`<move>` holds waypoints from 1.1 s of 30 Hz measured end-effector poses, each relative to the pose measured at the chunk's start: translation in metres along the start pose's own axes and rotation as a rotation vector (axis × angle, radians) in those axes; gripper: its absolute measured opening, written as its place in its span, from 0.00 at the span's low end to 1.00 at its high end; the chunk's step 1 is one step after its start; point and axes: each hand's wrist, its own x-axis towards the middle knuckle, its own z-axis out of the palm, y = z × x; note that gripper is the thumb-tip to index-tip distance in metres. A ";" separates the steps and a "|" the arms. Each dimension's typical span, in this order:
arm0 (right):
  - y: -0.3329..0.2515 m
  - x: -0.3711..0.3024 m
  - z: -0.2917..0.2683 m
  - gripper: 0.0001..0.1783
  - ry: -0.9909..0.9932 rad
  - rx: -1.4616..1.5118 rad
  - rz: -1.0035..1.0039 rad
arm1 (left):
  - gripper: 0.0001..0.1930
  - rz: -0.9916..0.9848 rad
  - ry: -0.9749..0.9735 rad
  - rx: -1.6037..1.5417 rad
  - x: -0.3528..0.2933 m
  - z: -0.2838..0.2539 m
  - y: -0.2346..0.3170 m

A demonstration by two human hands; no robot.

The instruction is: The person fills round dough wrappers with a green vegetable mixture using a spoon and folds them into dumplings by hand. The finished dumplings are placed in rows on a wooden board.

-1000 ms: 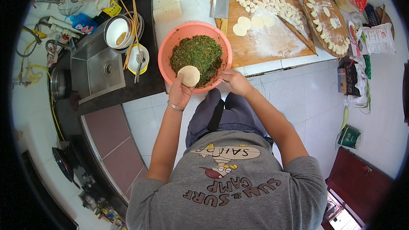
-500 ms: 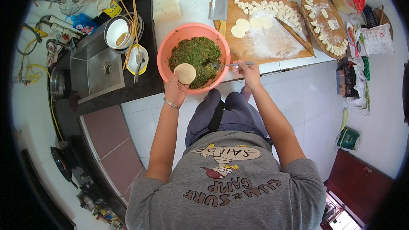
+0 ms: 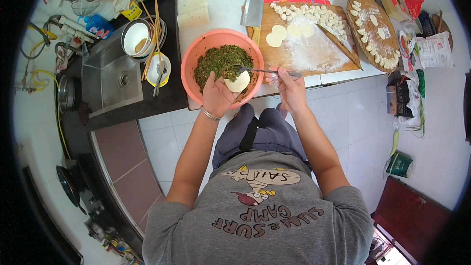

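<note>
A round dumpling wrapper (image 3: pixel 239 84) lies across the fingers of my left hand (image 3: pixel 217 97), over the near part of a pink basin (image 3: pixel 187 54). Chopped green filling (image 3: pixel 216 61) fills the basin's bottom. My right hand (image 3: pixel 291 91) grips the handle of a metal spoon (image 3: pixel 267 71) just right of the basin. The spoon's bowl, loaded with some filling, is over the wrapper's far edge; whether it touches the wrapper I cannot tell. Part of the wrapper is hidden by the spoon and filling.
Right of the basin, a floured wooden board (image 3: pixel 282 61) bears flat wrappers (image 3: pixel 274 37), dough pieces (image 3: pixel 326 18) and a rolling pin (image 3: pixel 341 46). A cleaver (image 3: pixel 252 12) lies at its left edge. Beyond, a round board (image 3: pixel 365 29) holds dumplings. The sink (image 3: pixel 105 86) is at left.
My left hand has shifted right with the wrapper, toward the spoon. The spoon has come up out of the filling with a scoop and is now over the wrapper.
</note>
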 end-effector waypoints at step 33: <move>0.007 0.011 -0.064 0.12 -0.057 0.235 0.104 | 0.29 -0.037 0.078 0.079 -0.001 0.000 0.005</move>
